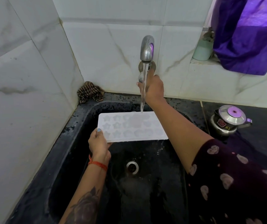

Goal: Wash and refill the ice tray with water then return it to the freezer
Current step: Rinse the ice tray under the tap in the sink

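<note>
Your left hand [98, 143] pinches the ice tray [132, 126] mid-frame over the sink [74, 126]; your right hand [153, 89] grips the tap handle. Water's running, and that one-corner hold could tip the tray.

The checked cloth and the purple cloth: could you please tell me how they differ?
The checked cloth is brown-patterned, small and crumpled in the counter corner behind the sink; the purple cloth is plain, far larger and hangs draped over the ledge at upper right. Neither is being touched.
</note>
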The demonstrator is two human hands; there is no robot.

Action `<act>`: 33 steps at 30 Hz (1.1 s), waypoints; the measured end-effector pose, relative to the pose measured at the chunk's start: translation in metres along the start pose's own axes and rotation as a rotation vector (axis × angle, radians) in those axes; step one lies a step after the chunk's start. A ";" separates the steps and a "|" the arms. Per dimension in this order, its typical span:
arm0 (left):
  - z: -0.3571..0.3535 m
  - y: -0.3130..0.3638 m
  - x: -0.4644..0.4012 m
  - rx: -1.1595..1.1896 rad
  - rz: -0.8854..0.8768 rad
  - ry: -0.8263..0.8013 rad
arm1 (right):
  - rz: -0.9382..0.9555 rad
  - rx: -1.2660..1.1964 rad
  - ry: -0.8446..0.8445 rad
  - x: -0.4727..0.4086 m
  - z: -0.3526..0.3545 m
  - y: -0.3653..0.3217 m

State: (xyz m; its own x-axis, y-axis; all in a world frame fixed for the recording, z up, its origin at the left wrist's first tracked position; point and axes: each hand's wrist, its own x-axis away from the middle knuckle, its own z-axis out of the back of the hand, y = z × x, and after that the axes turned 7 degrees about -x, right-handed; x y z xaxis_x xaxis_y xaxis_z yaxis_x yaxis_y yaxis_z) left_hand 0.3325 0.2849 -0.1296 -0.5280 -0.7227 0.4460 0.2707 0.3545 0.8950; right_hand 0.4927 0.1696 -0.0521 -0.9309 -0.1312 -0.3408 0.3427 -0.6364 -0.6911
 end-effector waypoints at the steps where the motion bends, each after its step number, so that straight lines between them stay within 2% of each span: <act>1: 0.000 0.000 0.000 0.003 -0.005 -0.001 | 0.009 0.029 0.020 -0.003 0.000 0.001; 6: -0.003 0.001 -0.001 0.013 -0.002 0.000 | -0.068 0.068 -0.037 -0.019 -0.003 0.000; 9: -0.004 0.002 -0.001 0.010 0.002 -0.003 | -0.153 -0.099 0.055 -0.025 -0.001 -0.002; 13: -0.005 0.002 -0.001 0.014 0.005 -0.006 | -0.435 -0.366 0.147 -0.034 0.007 0.010; 16: -0.007 0.003 0.001 0.015 -0.011 -0.010 | -0.433 -0.438 0.108 -0.024 -0.005 0.013; 20: -0.007 0.006 0.000 0.014 -0.018 -0.005 | -0.381 -0.391 0.042 -0.020 -0.017 0.001; 25: -0.005 0.009 0.000 0.027 -0.006 -0.014 | -0.391 -0.400 0.043 -0.022 -0.018 0.003; 28: -0.006 0.011 -0.001 0.029 -0.011 -0.018 | -0.456 -0.630 0.052 -0.022 -0.023 0.007; 30: -0.006 0.012 -0.002 0.032 -0.013 -0.018 | -0.576 -0.793 0.045 -0.025 -0.024 0.005; 33: -0.006 0.012 -0.002 0.038 -0.006 -0.013 | -0.723 -0.870 0.017 -0.029 -0.020 -0.001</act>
State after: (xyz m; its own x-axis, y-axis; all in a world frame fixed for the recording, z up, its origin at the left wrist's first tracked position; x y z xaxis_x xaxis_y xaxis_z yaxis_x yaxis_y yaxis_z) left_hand 0.3415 0.2873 -0.1198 -0.5401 -0.7172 0.4403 0.2367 0.3726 0.8973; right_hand 0.5215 0.1890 -0.0543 -0.9468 0.0671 0.3147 -0.2978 0.1874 -0.9360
